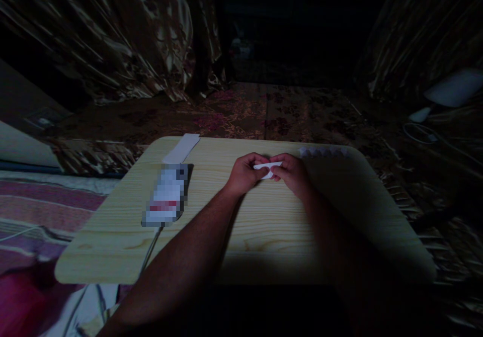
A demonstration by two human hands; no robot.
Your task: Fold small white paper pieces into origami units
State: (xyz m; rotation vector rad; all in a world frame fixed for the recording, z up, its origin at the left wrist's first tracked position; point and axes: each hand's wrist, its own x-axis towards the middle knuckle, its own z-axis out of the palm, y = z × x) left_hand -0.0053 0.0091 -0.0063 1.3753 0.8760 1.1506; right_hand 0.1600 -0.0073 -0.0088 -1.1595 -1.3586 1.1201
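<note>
Bare forearms are stretched over a wooden table; at its far half, a white piece is pinched between left hand and right hand, its long axis turned left to right, one end toward each.

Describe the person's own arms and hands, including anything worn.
The left forearm and right forearm show no sleeves. The left hand and right hand are ungloved, with no watch or bracelet visible; it is too dim to rule out rings.
</note>
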